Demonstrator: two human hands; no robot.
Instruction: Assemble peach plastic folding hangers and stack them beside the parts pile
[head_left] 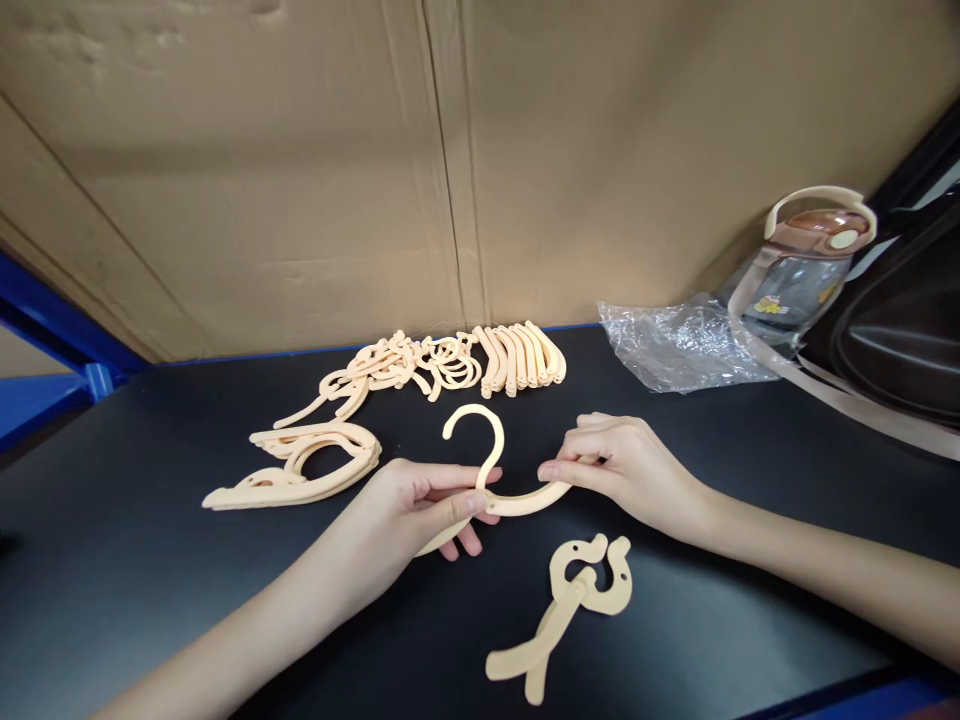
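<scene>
A cream plastic folding hanger (523, 504) is held between my two hands above the black table, its hook curving up and to the left. My left hand (427, 508) pinches it at the joint below the hook, thumb in front; one hanger arm passes behind that hand. My right hand (622, 470) has thumb and fingers closed on the end of the other arm. Just below, a separate clip-shaped piece (559, 620) with two crossed legs and curved jaws lies on the table. To the left lie stacked folded hangers (300, 465).
Behind my hands are a tangled heap of hanger parts (382, 360) and a neat row of curved arms (521, 358). At the back right are a crumpled clear plastic bag (675, 340), a strapped water bottle (802, 265) and a dark bag (900, 330). Cardboard (300, 180) stands behind the table (360, 640).
</scene>
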